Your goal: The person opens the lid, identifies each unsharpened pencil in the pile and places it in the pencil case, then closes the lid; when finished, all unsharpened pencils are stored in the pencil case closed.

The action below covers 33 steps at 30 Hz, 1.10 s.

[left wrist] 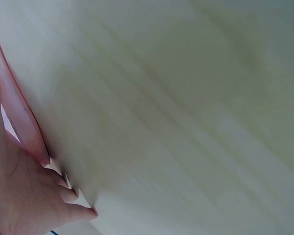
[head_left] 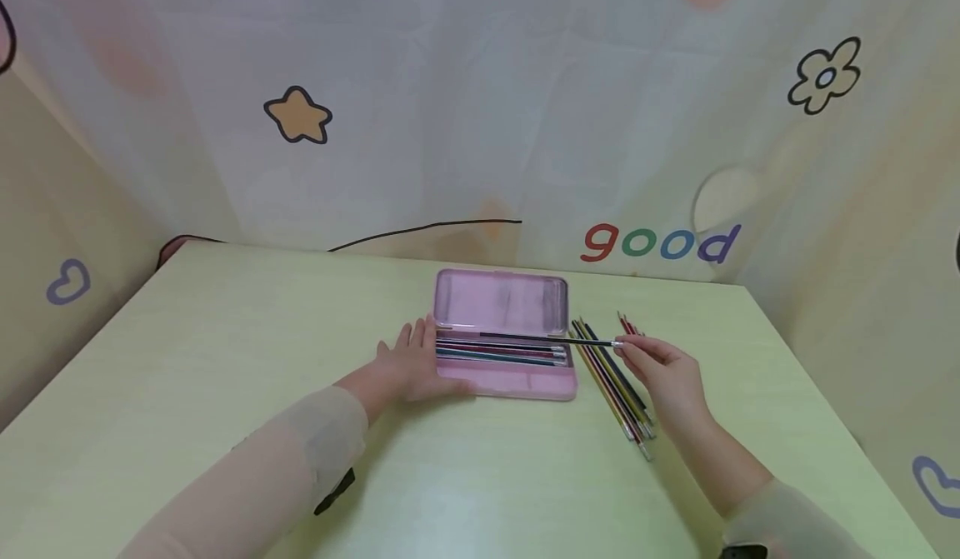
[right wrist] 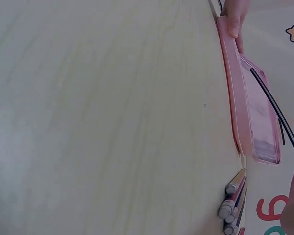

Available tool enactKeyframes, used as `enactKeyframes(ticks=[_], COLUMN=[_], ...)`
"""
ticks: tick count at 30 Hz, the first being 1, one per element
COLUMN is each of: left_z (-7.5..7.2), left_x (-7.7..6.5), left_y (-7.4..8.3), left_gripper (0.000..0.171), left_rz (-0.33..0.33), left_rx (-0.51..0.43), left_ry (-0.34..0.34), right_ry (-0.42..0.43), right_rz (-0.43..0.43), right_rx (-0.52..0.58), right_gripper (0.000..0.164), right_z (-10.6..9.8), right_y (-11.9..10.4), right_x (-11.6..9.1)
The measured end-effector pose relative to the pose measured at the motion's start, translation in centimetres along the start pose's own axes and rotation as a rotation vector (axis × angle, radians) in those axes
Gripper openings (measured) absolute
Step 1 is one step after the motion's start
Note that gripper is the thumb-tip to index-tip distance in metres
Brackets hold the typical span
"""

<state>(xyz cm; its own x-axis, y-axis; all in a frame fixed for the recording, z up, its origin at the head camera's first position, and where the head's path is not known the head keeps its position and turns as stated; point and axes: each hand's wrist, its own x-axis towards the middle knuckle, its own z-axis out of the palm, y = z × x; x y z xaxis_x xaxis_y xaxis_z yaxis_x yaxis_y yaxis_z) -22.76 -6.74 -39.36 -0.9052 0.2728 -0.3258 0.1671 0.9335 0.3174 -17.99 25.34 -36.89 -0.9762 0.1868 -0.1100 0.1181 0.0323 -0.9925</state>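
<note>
A pink pencil case lies on the table with its lid raised at the back. Several pencils lie side by side in its tray. My left hand rests against the case's left end, thumb along the front wall and the other fingers spread straight. Thumb and fingertips of my right hand pinch a dark striped pencil by its rear end. That pencil reaches leftward over the tray, and in the right wrist view it slants across the open lid.
Just right of the case lies a loose bundle of pencils, partly beneath my right hand in the head view. Red pencil tips show behind that hand. A printed curtain hangs along the back of the pale table.
</note>
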Motion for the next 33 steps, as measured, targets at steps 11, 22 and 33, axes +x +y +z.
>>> enactKeyframes(ticks=[11, 22, 33], left_z=[0.4, -0.1, -0.1], left_x=[-0.1, -0.1, -0.2], left_y=[0.1, 0.0, 0.0], left_gripper=[0.124, 0.124, 0.123], left_rz=[0.0, 0.013, 0.008], left_rx=[0.01, 0.016, 0.008], left_ry=[0.002, 0.001, -0.004], right_ry=[-0.015, -0.01, -0.027], right_rz=[0.045, 0.054, 0.034], right_rx=[-0.004, -0.035, -0.139], right_gripper=[0.039, 0.037, 0.034], right_z=[1.5, 2.3, 3.7], right_y=[-0.1, 0.2, 0.7], right_x=[1.0, 2.3, 3.2])
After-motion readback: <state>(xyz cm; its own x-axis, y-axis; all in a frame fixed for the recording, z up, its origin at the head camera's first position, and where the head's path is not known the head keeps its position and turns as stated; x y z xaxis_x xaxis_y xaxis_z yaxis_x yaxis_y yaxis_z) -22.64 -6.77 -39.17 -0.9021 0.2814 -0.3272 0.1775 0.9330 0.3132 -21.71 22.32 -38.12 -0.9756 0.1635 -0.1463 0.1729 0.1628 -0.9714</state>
